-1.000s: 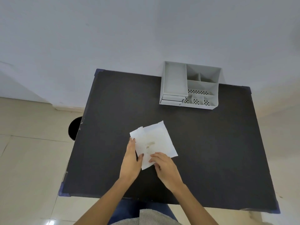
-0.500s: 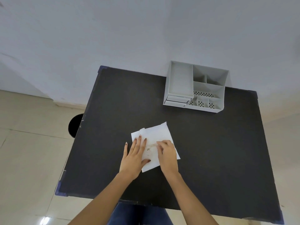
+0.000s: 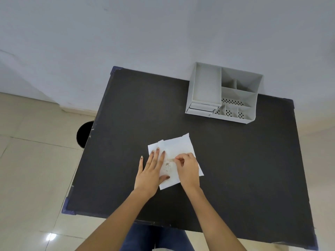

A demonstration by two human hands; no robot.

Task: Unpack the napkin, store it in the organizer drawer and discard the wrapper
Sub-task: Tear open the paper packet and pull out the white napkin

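Since 0.5 s ago: R fingertips curled into a pinch at pack centre, L hand slid a bit further up the pack; head cam drifted, organizer now further right in view.

Left hand lies flat, fingers spread, not gripping, pressing left side of white napkin pack so it won't slide. Right hand pinches what looks like a small tab/sticker near the printed centre, prob. starting to peel the wrapper open; napkin itself not visible yet, wrapper looks unopened. Pack lies flat, mid-table, nearer the front edge, well apart from grey organizer at the back right by the wall; its drawer at lower left looks closed. Surface: black table, blue corner guards. Room: plain pale wall, beige tile floor, dark round bin on the floor at table's left edge, likely for the wrapper.
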